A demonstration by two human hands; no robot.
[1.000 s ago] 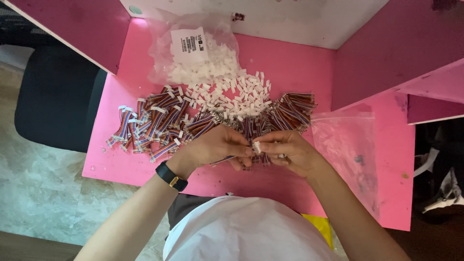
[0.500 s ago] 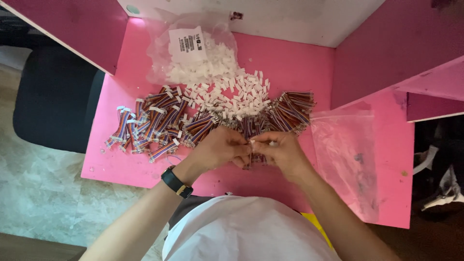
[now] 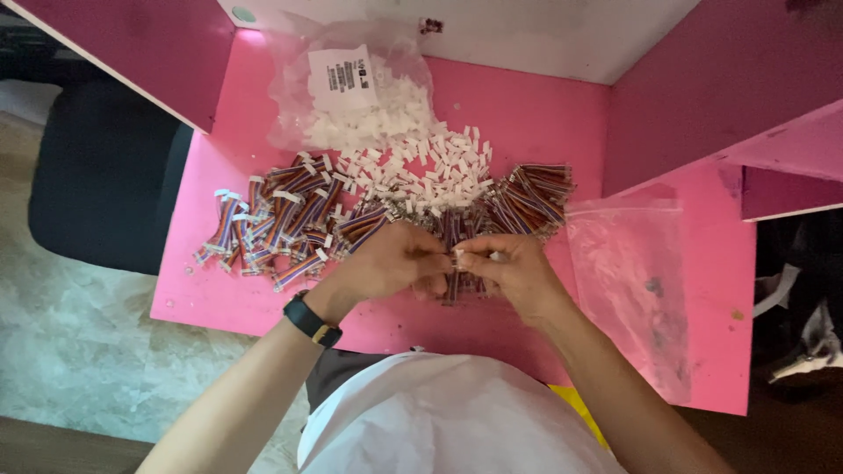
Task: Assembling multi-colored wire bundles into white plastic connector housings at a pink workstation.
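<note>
— Between your fingertips, what do you have?

— Your left hand and right hand meet and pinch a little white plug on a short striped wire that hangs just under your fingers.

— What step is it?

— It looks like you are pushing plug and wire together. A firm, straight push seems needed.

— What else is close?

— Loose white plugs lie past your fingers, done wires off your left hand, an empty clear bag off your right.
</note>
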